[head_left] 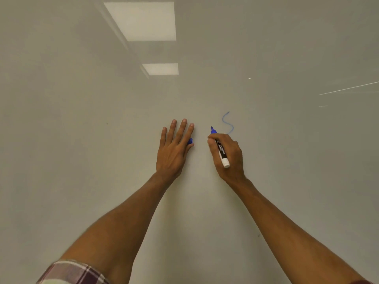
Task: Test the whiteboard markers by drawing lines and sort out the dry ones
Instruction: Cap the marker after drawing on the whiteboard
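**Blue marker in hand, its test line on the board**

The blue marker (221, 151) sits in the right hand (228, 158). The fingers (212, 143) are clamped round the black barrel close to the blue nib end, and the white tail pokes out over the back of the hand. It is a light, stiff plastic stick with a smooth barrel, so a pen-style hold near the nib should give the most control. The felt tip is the one soft part and probably wants only gentle pressure.

The nib points up and left, just beside the lower end of a blue squiggle (227, 123) on the whiteboard (82, 119) (pale but unbroken, which suggests ink is flowing). I cannot tell whether the nib touches the surface.

The right forearm reaches up from the lower right. The left hand (172, 152) lies flat on the board with its fingers (182, 128) straight and slightly apart. The thumb pins a blue cap (190, 141) against the index finger, and the forearm rises from a plaid sleeve (71, 272).
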A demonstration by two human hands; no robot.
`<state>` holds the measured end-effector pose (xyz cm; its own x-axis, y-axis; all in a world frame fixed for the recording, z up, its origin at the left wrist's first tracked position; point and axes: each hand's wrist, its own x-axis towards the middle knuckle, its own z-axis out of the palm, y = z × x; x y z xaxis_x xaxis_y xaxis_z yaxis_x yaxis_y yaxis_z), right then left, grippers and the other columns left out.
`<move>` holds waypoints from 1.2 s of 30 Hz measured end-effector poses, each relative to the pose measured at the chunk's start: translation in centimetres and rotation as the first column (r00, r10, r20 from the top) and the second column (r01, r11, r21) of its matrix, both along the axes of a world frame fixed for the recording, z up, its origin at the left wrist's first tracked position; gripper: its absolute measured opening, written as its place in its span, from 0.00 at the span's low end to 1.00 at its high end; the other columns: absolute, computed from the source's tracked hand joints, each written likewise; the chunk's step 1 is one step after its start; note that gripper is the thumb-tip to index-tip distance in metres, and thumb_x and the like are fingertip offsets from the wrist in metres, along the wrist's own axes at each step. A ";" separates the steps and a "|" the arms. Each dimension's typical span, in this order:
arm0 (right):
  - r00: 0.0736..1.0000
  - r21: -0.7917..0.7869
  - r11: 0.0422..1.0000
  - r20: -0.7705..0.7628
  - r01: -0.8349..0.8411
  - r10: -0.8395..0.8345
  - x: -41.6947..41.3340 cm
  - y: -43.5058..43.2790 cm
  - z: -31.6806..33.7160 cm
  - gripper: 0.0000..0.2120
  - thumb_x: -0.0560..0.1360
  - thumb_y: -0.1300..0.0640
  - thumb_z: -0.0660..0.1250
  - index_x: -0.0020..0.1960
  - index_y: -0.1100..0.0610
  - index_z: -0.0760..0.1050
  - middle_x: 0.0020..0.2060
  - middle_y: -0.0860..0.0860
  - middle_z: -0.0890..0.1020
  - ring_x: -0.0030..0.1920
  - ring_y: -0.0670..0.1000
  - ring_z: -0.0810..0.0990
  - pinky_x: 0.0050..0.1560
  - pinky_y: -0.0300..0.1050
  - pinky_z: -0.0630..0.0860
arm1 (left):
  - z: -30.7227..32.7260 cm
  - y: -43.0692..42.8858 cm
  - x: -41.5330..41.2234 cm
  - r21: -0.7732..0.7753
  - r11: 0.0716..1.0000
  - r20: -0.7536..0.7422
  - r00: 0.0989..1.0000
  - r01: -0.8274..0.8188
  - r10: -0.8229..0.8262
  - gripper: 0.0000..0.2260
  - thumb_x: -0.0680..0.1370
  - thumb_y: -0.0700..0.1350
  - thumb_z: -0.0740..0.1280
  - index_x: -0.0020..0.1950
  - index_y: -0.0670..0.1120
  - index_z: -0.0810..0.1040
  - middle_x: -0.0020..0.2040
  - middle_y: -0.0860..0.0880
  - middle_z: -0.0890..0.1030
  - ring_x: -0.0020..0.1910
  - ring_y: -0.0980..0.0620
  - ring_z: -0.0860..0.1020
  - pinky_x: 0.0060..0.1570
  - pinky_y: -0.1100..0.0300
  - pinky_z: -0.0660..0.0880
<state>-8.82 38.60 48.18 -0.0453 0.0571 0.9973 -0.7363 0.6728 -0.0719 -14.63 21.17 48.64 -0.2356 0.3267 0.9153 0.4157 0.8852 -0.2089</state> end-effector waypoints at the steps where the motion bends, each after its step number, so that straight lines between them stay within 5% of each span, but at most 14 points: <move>1: 0.999 -0.057 0.998 0.020 -0.027 0.028 -0.2 0.1 0.3 0.16 0.79 0.47 0.59 0.56 0.58 0.75 0.40 0.50 0.80 0.37 0.48 0.77 0.40 0.46 0.75 | -0.2 0.0 -0.3 -0.001 1.000 -0.012 1.000 -0.004 0.004 0.24 0.85 0.54 0.47 0.80 0.50 0.52 0.80 0.47 0.53 0.79 0.44 0.49 0.77 0.45 0.47; 5: 0.994 -0.205 0.976 0.074 -0.067 0.084 -1.5 0.4 1.5 0.19 0.77 0.44 0.59 0.60 0.56 0.69 0.40 0.51 0.79 0.35 0.52 0.78 0.36 0.49 0.78 | -0.5 -0.1 -1.2 -0.016 0.999 -0.073 0.997 -0.033 0.032 0.23 0.85 0.53 0.48 0.80 0.48 0.55 0.80 0.46 0.54 0.79 0.43 0.50 0.76 0.44 0.49; 12: 0.998 -0.177 0.984 0.046 -0.021 0.029 -2.7 1.0 3.2 0.18 0.77 0.46 0.59 0.57 0.60 0.72 0.37 0.51 0.78 0.32 0.53 0.76 0.35 0.52 0.78 | -0.2 0.1 -1.5 -0.020 0.999 -0.125 0.991 -0.047 0.044 0.24 0.85 0.54 0.46 0.79 0.46 0.58 0.79 0.45 0.57 0.79 0.43 0.51 0.77 0.45 0.49; 17: 0.997 0.008 0.997 0.004 0.074 -0.074 -3.0 0.8 1.7 0.16 0.77 0.49 0.59 0.54 0.61 0.74 0.35 0.53 0.77 0.30 0.50 0.74 0.32 0.47 0.76 | -0.4 0.1 -1.9 -0.023 0.999 -0.156 0.987 -0.047 0.043 0.23 0.85 0.53 0.49 0.79 0.46 0.57 0.79 0.45 0.56 0.79 0.43 0.52 0.77 0.45 0.49; 23: 0.996 -0.157 0.983 -0.005 0.091 -0.093 -2.8 1.0 -1.1 0.12 0.76 0.54 0.60 0.50 0.62 0.75 0.31 0.52 0.76 0.28 0.48 0.71 0.33 0.40 0.70 | -0.5 0.1 -2.0 -0.006 0.999 -0.172 0.985 -0.033 0.031 0.23 0.85 0.52 0.50 0.79 0.46 0.59 0.79 0.45 0.58 0.78 0.42 0.53 0.76 0.44 0.51; 28: 0.985 0.064 0.983 -0.025 0.175 -0.173 -2.6 1.1 -3.4 0.10 0.75 0.55 0.62 0.49 0.61 0.76 0.30 0.51 0.74 0.28 0.47 0.69 0.29 0.43 0.72 | -0.4 0.2 -2.2 -0.009 0.999 -0.172 0.984 -0.038 0.036 0.23 0.85 0.52 0.51 0.78 0.46 0.60 0.79 0.45 0.58 0.78 0.42 0.53 0.76 0.43 0.52; 36: 0.982 -0.174 0.973 0.145 0.149 -0.124 -1.8 0.9 -6.6 0.11 0.75 0.53 0.60 0.46 0.60 0.74 0.29 0.51 0.75 0.26 0.49 0.70 0.29 0.39 0.69 | -0.4 0.4 -1.8 -0.018 0.999 -0.159 0.987 -0.034 0.031 0.22 0.85 0.50 0.53 0.78 0.44 0.61 0.78 0.43 0.60 0.77 0.39 0.55 0.76 0.42 0.52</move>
<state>-10.63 39.51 41.56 -0.1547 0.2534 0.9549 -0.6139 0.7326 -0.2939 -16.46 21.54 48.29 -0.0986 0.3404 0.9351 0.3471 0.8924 -0.2882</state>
